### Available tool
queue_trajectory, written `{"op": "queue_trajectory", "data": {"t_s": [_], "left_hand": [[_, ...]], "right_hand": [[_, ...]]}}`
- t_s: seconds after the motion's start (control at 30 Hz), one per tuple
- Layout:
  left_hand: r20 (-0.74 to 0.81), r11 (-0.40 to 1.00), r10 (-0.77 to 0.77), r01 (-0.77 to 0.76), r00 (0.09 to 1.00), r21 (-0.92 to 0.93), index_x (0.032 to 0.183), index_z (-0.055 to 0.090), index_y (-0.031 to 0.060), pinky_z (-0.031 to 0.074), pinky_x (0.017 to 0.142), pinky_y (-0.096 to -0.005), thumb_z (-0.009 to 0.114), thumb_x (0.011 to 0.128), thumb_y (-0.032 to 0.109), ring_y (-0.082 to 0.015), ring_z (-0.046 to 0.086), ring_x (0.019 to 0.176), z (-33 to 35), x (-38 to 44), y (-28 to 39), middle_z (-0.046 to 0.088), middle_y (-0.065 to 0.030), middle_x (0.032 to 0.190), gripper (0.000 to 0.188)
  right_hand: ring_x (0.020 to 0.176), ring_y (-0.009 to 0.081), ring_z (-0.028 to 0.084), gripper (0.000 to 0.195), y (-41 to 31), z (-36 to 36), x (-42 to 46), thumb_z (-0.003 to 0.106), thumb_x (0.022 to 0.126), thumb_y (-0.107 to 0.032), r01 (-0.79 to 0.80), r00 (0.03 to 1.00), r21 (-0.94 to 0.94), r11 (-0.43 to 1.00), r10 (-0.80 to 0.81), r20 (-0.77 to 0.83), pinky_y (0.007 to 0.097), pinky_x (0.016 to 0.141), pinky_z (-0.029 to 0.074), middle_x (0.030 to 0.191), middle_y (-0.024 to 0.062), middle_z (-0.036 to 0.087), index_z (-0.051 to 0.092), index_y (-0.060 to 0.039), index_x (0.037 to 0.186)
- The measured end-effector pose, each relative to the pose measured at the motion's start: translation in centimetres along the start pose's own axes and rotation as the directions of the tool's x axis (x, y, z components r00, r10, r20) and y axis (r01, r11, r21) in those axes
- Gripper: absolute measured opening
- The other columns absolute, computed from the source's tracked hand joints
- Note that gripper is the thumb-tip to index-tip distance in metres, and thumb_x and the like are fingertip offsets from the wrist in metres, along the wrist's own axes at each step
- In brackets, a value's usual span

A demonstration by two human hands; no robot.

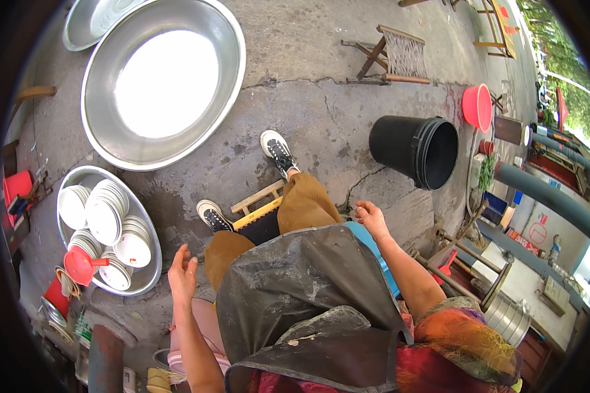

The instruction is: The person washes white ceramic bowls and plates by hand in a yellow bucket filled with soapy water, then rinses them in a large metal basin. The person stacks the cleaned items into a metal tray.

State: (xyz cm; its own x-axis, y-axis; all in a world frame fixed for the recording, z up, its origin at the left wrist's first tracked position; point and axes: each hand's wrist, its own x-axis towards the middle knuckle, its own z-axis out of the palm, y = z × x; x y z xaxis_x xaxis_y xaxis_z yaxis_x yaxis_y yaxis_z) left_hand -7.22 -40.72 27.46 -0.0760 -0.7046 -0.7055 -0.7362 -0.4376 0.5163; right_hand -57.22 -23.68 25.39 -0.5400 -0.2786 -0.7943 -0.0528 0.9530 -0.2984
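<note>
My left hand (183, 275) is held low on the left with its fingers apart and nothing in it. To its left is an oval metal basin (153, 265) with several stacks of white plates (107, 211). A red plastic ladle (78, 265) rests on the nearer stacks. My right hand (371, 220) hangs to the right of my knee, empty, its fingers loosely bent. Between the hands a dark, stained apron (300, 275) covers my lap. A large round metal basin (231, 64), bright inside with glare, stands on the ground ahead to the left.
A black plastic bucket (398, 145) lies on its side at the right. Behind it are a red basin (477, 105) and a folding stool (405, 54). A wooden frame with a yellow bar (258, 213) is between my sneakers. Pink buckets (204, 324) stand by my left arm.
</note>
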Motion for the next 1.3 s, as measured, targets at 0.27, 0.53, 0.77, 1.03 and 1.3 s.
{"op": "queue_trajectory", "data": {"t_s": [0.27, 0.53, 0.77, 1.03, 1.3], "left_hand": [[0.122, 0.948, 0.214, -0.236, 0.969, 0.212, 0.128, 0.055, 0.0046, 0.051, 0.069, -0.0322, 0.062, 0.086, 0.005, -0.0194, 0.061, 0.072, -1.2, 4.6, 8.5, 0.066, -0.0142, 0.100, 0.043], [0.303, 0.775, 0.069, -0.242, 0.950, 0.583, 0.122, 0.059, 0.0053, 0.050, 0.077, -0.0382, 0.065, 0.083, 0.012, -0.0293, 0.064, 0.085, 8.7, 7.0, 13.3, 0.066, -0.0161, 0.101, 0.040], [0.538, 0.951, 0.132, -0.260, 0.832, 0.169, 0.128, 0.055, 0.0056, 0.051, 0.085, -0.0343, 0.062, 0.088, 0.011, -0.0243, 0.066, 0.093, 27.3, 8.6, 26.9, 0.066, -0.0143, 0.114, 0.041], [0.489, 0.950, -0.090, -0.073, 0.868, 0.303, 0.124, 0.059, 0.0073, 0.053, 0.077, -0.0333, 0.065, 0.087, 0.014, -0.0202, 0.066, 0.083, 28.7, 7.3, 22.5, 0.067, -0.0120, 0.105, 0.039], [0.303, 0.945, -0.107, 0.003, 0.947, 0.327, 0.119, 0.063, 0.0078, 0.053, 0.075, -0.0347, 0.066, 0.084, 0.016, -0.0230, 0.066, 0.078, 24.6, 7.2, 13.2, 0.068, -0.0111, 0.097, 0.036]], "right_hand": [[0.103, 0.0215, 0.061, 0.045, 11.7, -5.0, -3.3, 0.060, 0.088, -0.016, -0.113, 0.959, 0.112, 0.987, 0.138, -0.247, 0.0343, 0.082, 0.052, 0.117, 0.0138, 0.062, 0.053, 0.0002, 0.129], [0.130, 0.0387, 0.040, 0.073, 7.2, -19.7, 17.7, 0.072, 0.080, -0.019, 0.156, 0.654, -0.320, 0.934, -0.341, -0.675, 0.0428, 0.108, 0.034, 0.138, 0.0247, 0.044, 0.036, 0.0031, 0.139], [0.104, 0.0311, 0.063, 0.065, 7.9, -27.8, 34.6, 0.071, 0.080, -0.027, 0.262, 0.714, -0.072, 0.962, -0.243, -0.656, 0.0370, 0.095, 0.046, 0.113, 0.0229, 0.064, 0.049, 0.0077, 0.130], [0.059, 0.0147, 0.050, 0.012, 5.5, -31.1, 40.5, 0.055, 0.065, -0.001, 0.236, 0.799, 0.258, 0.937, -0.035, -0.601, 0.0312, 0.057, 0.042, 0.066, 0.0031, 0.057, 0.060, 0.0015, 0.077], [0.083, 0.0321, 0.070, 0.040, 6.3, -23.2, 34.2, 0.054, 0.068, -0.006, 0.094, 0.767, -0.143, 0.985, -0.163, -0.621, 0.0384, 0.075, 0.051, 0.088, 0.0197, 0.071, 0.069, -0.0050, 0.104]]}}
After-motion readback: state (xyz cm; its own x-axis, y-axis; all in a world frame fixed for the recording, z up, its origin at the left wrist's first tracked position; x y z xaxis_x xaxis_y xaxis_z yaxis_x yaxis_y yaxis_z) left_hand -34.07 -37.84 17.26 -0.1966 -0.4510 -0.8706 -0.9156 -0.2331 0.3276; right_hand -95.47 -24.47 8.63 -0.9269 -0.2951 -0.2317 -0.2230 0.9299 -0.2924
